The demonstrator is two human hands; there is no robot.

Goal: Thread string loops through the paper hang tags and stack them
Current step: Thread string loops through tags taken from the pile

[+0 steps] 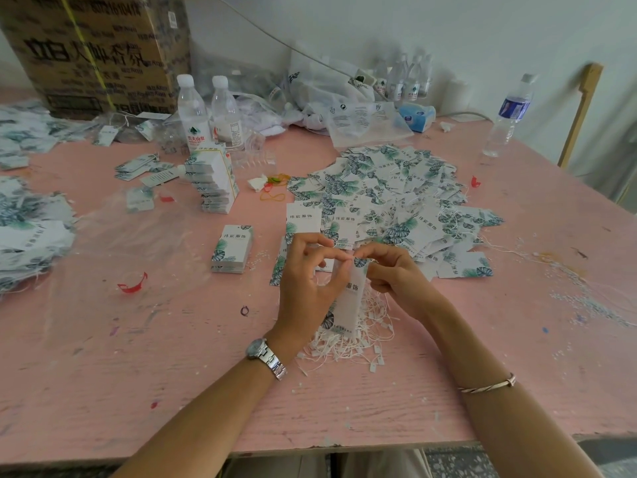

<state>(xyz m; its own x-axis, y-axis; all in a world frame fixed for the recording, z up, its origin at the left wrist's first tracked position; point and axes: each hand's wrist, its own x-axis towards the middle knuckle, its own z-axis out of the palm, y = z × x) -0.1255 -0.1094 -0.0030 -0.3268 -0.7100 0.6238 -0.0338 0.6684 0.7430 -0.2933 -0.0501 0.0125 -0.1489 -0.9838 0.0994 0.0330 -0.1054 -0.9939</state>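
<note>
Both hands pinch at the top of one hang tag (352, 294), left hand (308, 281) and right hand (396, 277) meeting fingertip to fingertip, and a slip here could let the string miss the hole or crease the paper.

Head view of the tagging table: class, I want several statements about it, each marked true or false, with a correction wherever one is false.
1. Both the left hand and right hand grip one hang tag above the string loops. True.
2. The watch is on the right wrist. False: it is on the left wrist.
3. A neat stack of tags lies left of the hands. True.
4. The cardboard box stands at the far right. False: it stands at the far left.
</note>
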